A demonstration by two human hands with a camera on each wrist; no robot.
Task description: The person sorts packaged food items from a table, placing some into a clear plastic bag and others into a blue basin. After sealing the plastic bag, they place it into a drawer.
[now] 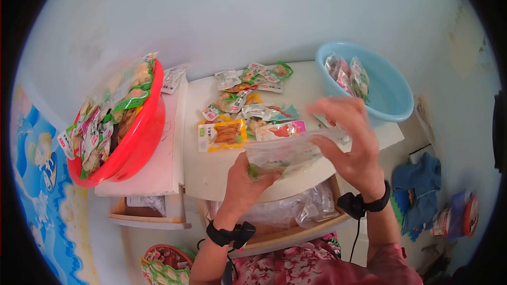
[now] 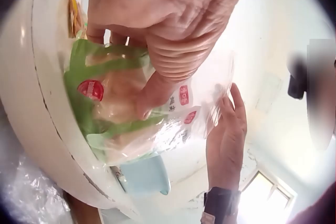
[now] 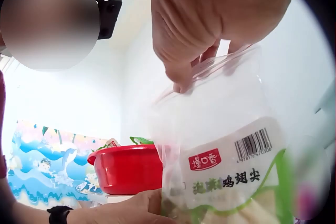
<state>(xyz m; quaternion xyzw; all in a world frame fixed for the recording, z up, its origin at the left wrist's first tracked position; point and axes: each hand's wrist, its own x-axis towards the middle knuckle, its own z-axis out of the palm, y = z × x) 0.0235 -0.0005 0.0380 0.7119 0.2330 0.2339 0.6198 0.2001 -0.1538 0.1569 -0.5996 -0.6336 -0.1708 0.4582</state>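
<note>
My left hand (image 1: 247, 183) grips the lower part of a clear zip bag (image 1: 296, 150), its thumb across the front. Inside shows a green-and-white snack packet (image 3: 231, 174) with a red label, barcode and pale food. My right hand (image 1: 351, 140) is at the bag's upper right, thumb at the zip edge (image 3: 220, 66), fingers spread apart and partly blurred in the head view. Behind the bag lie several snack packets on the white table (image 1: 206, 179), among them a yellow packet (image 1: 222, 134) and a pink-edged packet (image 1: 280, 131).
A red basin (image 1: 150, 140) heaped with packets stands at the left. The light-blue basin (image 1: 393, 92) at back right holds several packets. Below the tabletop, an open drawer (image 1: 269, 240) contains clear plastic bags (image 1: 311, 206). A smaller drawer (image 1: 148, 219) stands out at left.
</note>
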